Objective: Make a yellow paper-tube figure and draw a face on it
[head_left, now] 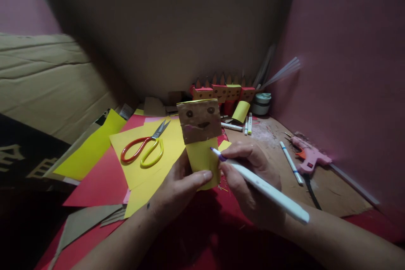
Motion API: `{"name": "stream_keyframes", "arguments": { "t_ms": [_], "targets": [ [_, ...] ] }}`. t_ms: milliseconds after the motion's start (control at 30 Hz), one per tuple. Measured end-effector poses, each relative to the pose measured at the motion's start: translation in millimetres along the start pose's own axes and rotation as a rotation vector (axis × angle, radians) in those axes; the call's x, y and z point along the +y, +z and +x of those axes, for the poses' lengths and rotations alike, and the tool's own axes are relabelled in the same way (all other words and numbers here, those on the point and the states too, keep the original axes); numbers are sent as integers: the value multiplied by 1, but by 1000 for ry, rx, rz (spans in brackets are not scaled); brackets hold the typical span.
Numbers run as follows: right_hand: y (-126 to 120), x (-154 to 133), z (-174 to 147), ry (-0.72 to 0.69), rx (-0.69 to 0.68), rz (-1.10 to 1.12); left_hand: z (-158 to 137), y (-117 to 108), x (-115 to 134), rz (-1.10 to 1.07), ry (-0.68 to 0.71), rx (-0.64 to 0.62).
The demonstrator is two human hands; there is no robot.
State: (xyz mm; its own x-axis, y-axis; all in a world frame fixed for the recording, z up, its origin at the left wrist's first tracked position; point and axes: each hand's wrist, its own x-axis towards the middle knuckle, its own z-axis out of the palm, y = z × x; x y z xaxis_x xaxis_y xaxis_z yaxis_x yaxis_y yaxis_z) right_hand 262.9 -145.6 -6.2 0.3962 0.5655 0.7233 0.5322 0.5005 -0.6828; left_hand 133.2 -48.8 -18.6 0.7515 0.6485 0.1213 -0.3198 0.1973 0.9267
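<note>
- While the left hand (182,185) grips the lower body of a paper figure (202,158), its thumb lies across the yellow front; the other fingers go behind, mostly hidden.
- Figure: upright, mid-view, above the red tabletop (202,228). Brown cardboard head (202,128) with drawn eyes and mouth, yellow paper below.
- Right hand (253,177): thumb and fingers closed round a white marker (268,187), held aslant. Purple tip at the yellow front, just under the head; cannot tell if it touches.
- Left of figure: scissors (155,137), blades parted slightly, on yellow sheets (145,183); red sheet (98,181) beside these.
- Behind: row of similar figures (221,93), a yellow paper tube (241,112) near them.
- Right: pink glue gun (311,156) on cardboard (338,190), blue-banded marker (291,162) just beside it.
</note>
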Motion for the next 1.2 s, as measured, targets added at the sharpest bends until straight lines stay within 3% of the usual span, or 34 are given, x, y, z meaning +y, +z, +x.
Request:
{"name": "stream_keyframes", "arguments": {
  "t_ms": [300,1200],
  "targets": [
    [-1,-2,3,50,-6,5,0,-2,-2,13,-3,4],
    [0,12,-3,-76,-15,-16,-1,-2,-2,140,8,45]
  ]
}}
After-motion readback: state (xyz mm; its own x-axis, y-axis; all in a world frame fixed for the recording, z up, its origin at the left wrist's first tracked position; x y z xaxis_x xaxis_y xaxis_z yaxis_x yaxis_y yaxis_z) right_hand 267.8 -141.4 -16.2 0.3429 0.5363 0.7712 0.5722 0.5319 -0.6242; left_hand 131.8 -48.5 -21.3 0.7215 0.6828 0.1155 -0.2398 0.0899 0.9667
